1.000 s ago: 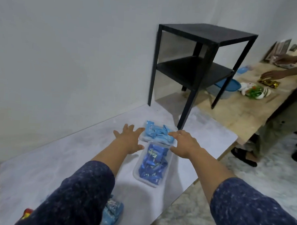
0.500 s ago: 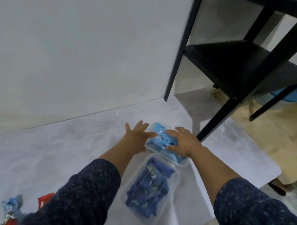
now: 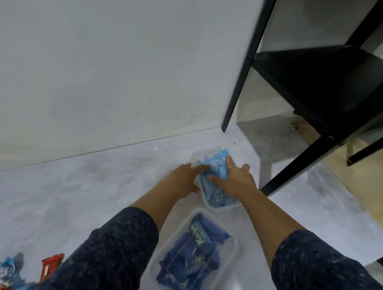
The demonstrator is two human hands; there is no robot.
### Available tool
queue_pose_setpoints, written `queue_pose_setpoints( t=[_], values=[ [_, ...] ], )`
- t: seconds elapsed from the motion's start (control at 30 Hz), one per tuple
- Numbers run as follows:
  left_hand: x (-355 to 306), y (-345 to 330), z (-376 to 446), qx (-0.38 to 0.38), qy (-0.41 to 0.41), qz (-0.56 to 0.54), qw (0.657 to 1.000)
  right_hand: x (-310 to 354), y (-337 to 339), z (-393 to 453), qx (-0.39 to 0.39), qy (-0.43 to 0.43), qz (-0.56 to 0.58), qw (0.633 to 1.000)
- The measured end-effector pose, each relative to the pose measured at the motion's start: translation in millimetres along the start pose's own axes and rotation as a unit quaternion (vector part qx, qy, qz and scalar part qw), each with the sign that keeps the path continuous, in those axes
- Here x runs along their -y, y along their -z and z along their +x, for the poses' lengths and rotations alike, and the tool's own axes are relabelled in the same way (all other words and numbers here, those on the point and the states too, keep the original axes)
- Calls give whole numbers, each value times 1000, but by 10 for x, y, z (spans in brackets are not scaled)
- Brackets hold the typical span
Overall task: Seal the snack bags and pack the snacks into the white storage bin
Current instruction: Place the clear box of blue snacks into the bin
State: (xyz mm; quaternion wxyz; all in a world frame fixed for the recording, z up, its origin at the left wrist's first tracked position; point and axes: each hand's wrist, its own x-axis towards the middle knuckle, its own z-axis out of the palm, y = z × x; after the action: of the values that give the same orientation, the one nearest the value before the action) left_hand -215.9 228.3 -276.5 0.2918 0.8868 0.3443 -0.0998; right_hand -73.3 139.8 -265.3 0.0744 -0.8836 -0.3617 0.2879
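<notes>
A clear plastic container (image 3: pixel 218 206) of light blue snack packets (image 3: pixel 216 165) sits on the grey marbled tabletop (image 3: pixel 85 195), close to the black shelf's front leg. My left hand (image 3: pixel 182 177) grips its left rim, with the fingers reaching over onto the packets. My right hand (image 3: pixel 235 179) lies flat on top of the packets, fingers spread. Nearer to me stands a second clear container (image 3: pixel 233 241) filled with dark blue snack packets (image 3: pixel 192 254); neither hand touches it. No white bin is in view.
A black metal shelf unit (image 3: pixel 320 84) stands at the right, its front leg (image 3: pixel 295 167) just right of my right hand. The wall runs along the table's back. Loose snacks, blue (image 3: pixel 7 268) and red (image 3: pixel 50 268), lie at the lower left. A wooden surface (image 3: pixel 370 190) adjoins at the right.
The view has moved closer and tilted down. My hands went from beside the far container onto it; my right hand now rests on top of the light blue packets.
</notes>
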Motion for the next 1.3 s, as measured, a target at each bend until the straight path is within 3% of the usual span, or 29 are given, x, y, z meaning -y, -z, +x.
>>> queue_pose_setpoints(
  t=[0.13,0.33,0.47,0.7,0.97,1.3],
  values=[
    [17,86,-64,60,-9,-41,997,35,27,-22,-15,-8,85,996],
    [-83,413,-403,67,-48,-35,996,120,140,-294,-54,-4,114,992],
    [-191,584,-775,71,-82,22,994,173,178,-722,-80,-12,147,986],
    [-124,571,-1524,83,-129,-18,988,183,-173,-1722,-137,-37,220,965],
    [81,102,-1986,116,-182,-16,976,40,-718,-2451,-94,-17,223,970],
    [204,-245,-1805,110,-138,-112,978,-139,-984,-2353,-30,-22,317,948]
  ],
)
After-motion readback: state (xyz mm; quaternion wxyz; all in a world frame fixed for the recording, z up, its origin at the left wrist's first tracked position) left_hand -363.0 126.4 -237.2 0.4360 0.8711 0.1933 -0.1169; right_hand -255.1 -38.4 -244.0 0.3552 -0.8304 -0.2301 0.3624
